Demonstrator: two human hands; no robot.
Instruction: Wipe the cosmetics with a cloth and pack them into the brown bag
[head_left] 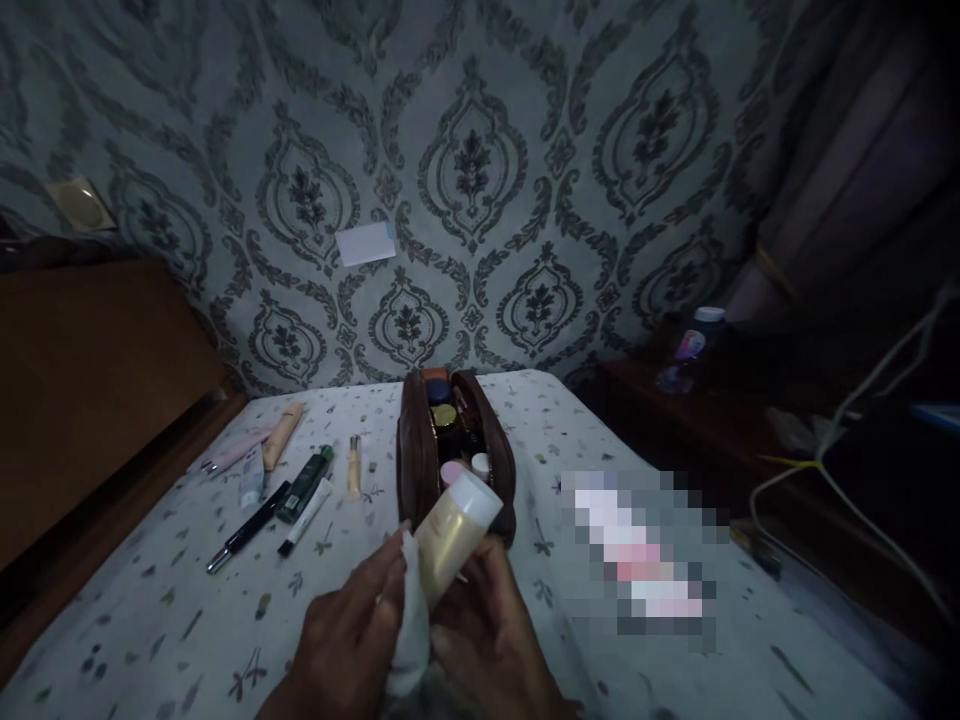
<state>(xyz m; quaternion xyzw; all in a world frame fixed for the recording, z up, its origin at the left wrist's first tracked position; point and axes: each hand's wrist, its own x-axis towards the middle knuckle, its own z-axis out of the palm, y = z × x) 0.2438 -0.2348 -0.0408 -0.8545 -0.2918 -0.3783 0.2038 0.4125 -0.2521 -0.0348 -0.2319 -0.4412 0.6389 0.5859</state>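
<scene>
A yellowish tube with a white cap (456,532) is tilted up in front of me, its cap toward the upper right. My right hand (491,625) is closed around its lower part from below and the right. A white cloth (411,630) is pinched in my left hand (349,630) and lies against the tube's left side. Just behind the tube stands a brown toiletry bag (417,460), unzipped, with several jars and bottles inside. The tube's lower end is hidden by my fingers and the cloth.
Left on the patterned bedsheet (330,610) lie a dark green tube (306,485), a black pen-like tube (247,527), a white tube (305,517), a small vial (354,468) and several other tubes. A blurred patch covers something at right. A bottle (686,350) stands on a side table.
</scene>
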